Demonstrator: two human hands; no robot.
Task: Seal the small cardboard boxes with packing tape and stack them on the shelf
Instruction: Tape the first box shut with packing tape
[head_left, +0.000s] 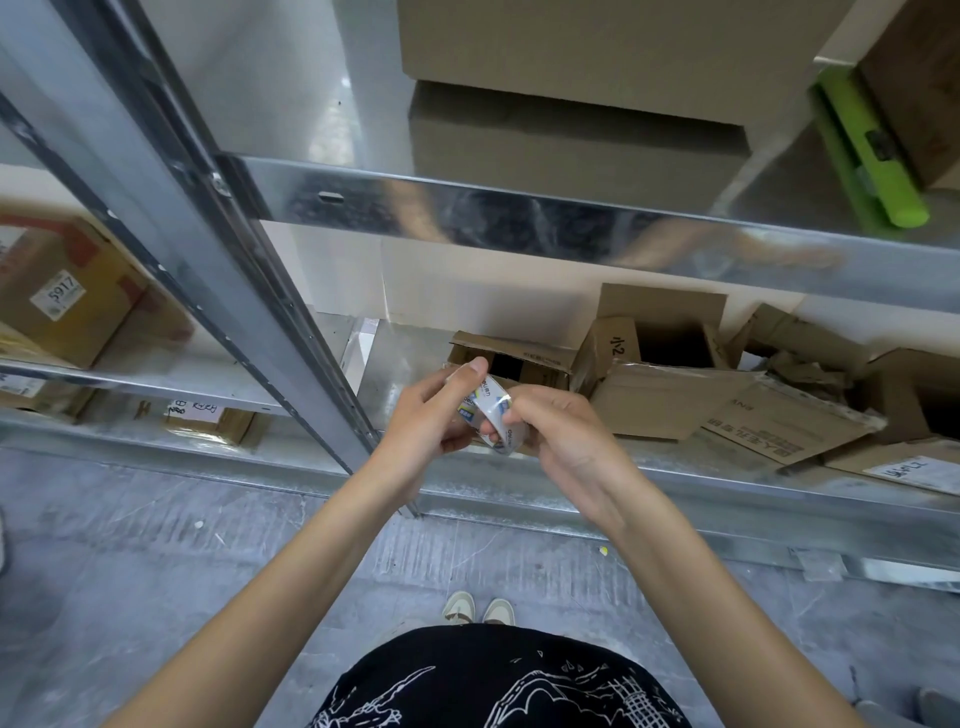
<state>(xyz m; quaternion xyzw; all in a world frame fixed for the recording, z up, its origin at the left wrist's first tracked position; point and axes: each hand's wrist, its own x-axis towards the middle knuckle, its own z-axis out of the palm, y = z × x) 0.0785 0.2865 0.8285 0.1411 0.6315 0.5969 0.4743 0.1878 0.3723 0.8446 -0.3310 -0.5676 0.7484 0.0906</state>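
Both hands hold the tape roll (488, 415) before the shelf (571, 218); left hand (431, 415) grips its side, right hand (561, 436) pinches its edge; it looks light and slippery, so hold the ring; open boxes (649, 374) wait right.

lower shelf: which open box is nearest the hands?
The small open box directly behind the tape roll held by both hands. The other open boxes, including the one marked 小2, lie further right.

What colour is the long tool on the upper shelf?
Bright green tool, seen best in the head view, at upper right.
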